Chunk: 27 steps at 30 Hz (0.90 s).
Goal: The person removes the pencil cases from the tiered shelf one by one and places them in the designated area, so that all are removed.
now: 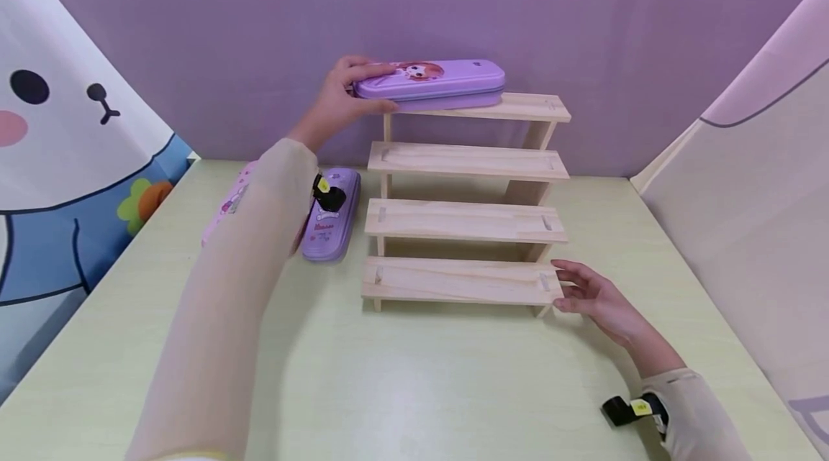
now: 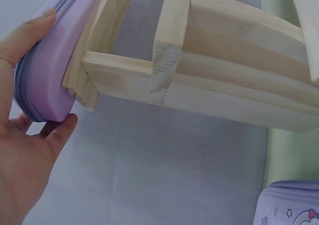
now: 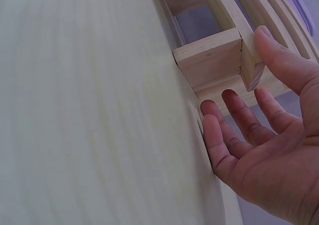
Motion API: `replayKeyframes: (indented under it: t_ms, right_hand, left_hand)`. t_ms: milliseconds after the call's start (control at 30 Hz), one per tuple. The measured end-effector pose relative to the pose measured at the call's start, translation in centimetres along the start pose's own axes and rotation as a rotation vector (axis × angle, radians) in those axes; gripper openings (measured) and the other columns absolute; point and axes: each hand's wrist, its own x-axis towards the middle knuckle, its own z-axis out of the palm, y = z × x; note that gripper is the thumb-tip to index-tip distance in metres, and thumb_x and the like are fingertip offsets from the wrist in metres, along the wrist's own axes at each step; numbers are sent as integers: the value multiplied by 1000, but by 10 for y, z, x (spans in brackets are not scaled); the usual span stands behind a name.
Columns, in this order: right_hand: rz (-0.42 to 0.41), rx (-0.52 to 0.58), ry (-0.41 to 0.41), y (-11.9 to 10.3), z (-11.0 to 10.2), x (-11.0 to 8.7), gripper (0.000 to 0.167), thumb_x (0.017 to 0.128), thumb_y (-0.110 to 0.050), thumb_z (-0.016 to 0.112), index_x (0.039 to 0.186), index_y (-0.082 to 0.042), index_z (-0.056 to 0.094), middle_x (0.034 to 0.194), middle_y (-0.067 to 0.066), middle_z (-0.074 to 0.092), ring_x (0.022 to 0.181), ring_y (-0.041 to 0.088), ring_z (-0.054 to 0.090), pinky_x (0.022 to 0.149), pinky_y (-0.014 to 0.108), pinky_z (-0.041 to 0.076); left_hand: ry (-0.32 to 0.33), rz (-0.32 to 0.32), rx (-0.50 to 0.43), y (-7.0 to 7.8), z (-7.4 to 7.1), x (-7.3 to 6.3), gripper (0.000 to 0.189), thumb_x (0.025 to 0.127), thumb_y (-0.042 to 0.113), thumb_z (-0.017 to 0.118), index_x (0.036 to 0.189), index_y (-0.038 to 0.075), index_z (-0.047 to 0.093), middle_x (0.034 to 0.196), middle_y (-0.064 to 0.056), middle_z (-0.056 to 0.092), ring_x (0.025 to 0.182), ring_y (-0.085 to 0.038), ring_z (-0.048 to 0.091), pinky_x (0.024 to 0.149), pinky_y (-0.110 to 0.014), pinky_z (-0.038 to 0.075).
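A purple zippered pencil case point(image 1: 447, 83) with a cartoon girl on its lid lies along the top board of a wooden four-step shelf point(image 1: 466, 222). My left hand point(image 1: 346, 98) grips the case's left end, thumb on the near side and fingers over the lid and far side. In the left wrist view the case point(image 2: 52, 80) is right against the board's end. My right hand point(image 1: 599, 303) is by the right end of the lowest board. Seen from the right wrist, its thumb point(image 3: 281, 55) is right at that board's end, and the other fingers are loosely bent below it.
Left of the shelf, a second purple pencil case point(image 1: 332, 220) lies on the pale green table point(image 1: 388, 389). A pink case point(image 1: 227, 209) is partly hidden behind my left sleeve. A purple cloth backdrop point(image 1: 583, 22) stands close behind the shelf.
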Motion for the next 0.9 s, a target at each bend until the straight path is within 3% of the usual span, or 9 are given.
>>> replayKeyframes:
  t_ms: [267, 900]
  right_hand:
    - [8, -5, 7, 0, 0, -1, 57, 89, 7, 67, 140, -9, 49, 118, -6, 59, 104, 10, 61, 84, 23, 55]
    - [15, 9, 8, -1, -1, -2, 57, 89, 8, 66, 139, -15, 51, 119, -6, 59, 104, 10, 61, 84, 23, 54]
  left_hand:
    - [48, 94, 91, -2, -4, -12, 54, 80, 20, 85, 131, 18, 67, 140, -12, 42, 130, -25, 36, 105, -29, 31]
    - [212, 119, 116, -14, -22, -44, 50, 78, 17, 87, 125, 16, 71, 138, -14, 44, 127, -26, 39, 103, -25, 35]
